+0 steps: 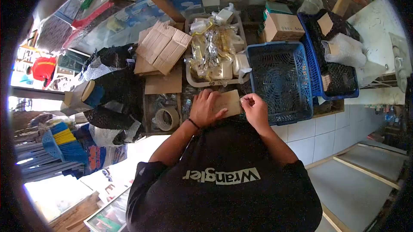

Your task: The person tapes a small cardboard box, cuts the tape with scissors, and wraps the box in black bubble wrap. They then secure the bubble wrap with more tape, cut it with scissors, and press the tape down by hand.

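Observation:
A small brown cardboard piece with faint writing lies in front of my body at the table's near edge. My left hand rests on its left part, fingers spread and thumb across the cardboard. At its right end my right hand has thumb and index finger pinched together; whatever is between them is too small to make out. Just beyond is a white tray of clear plastic-wrapped white items. The blue basket stands right of my right hand.
Flattened cardboard is stacked beyond my left hand. A tape roll lies at the left near edge. Behind the blue basket is a cardboard box. Another blue basket with bubble-wrapped items stands at the right; black-wrapped bundles are at the left.

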Demonstrator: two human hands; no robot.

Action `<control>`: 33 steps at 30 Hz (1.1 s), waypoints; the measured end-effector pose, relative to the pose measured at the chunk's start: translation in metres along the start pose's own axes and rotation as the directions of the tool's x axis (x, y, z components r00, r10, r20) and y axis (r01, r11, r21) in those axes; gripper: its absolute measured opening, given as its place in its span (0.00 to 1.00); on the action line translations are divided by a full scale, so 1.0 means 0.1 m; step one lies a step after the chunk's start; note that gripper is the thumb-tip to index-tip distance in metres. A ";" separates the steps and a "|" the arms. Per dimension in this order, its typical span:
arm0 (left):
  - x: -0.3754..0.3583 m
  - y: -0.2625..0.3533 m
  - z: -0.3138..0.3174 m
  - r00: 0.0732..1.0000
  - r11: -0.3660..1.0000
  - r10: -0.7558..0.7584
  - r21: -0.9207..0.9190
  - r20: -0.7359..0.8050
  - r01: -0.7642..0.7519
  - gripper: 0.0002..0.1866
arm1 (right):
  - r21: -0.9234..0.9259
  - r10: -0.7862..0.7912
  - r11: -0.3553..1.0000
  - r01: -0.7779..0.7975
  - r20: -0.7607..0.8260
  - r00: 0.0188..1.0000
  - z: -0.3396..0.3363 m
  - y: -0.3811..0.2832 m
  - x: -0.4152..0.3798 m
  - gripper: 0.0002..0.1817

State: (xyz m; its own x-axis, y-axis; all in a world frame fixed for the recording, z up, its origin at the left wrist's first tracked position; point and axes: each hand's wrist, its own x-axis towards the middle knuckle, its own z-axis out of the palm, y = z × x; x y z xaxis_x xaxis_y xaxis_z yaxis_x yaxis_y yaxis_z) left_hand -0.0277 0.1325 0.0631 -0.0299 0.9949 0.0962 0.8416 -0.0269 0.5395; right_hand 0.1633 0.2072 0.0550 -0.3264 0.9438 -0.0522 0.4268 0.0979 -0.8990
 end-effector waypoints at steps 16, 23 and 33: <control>0.03 -0.04 0.10 0.998 1.000 -0.030 0.004 -0.062 0.030 0.23 | -0.036 -0.053 0.998 0.052 -0.017 0.998 0.06 0.02 -0.01 0.07; 0.03 -0.07 0.12 0.998 1.000 -0.009 -0.003 -0.057 0.009 0.22 | -0.028 0.004 1.000 -0.005 -0.030 1.000 0.08 -0.02 -0.04 0.07; 0.03 -0.09 0.11 0.999 1.000 0.008 -0.011 -0.047 -0.009 0.22 | -0.083 -0.046 0.996 0.040 -0.075 0.996 0.15 0.03 -0.06 0.07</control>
State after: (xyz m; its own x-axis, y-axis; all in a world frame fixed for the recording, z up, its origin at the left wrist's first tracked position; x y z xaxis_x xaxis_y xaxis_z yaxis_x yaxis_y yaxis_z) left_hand -0.0294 0.1368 0.0491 -0.0488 0.9889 0.1402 0.8359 -0.0364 0.5477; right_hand 0.1536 0.1972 0.0462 -0.2816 0.9593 0.0223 0.4821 0.1615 -0.8611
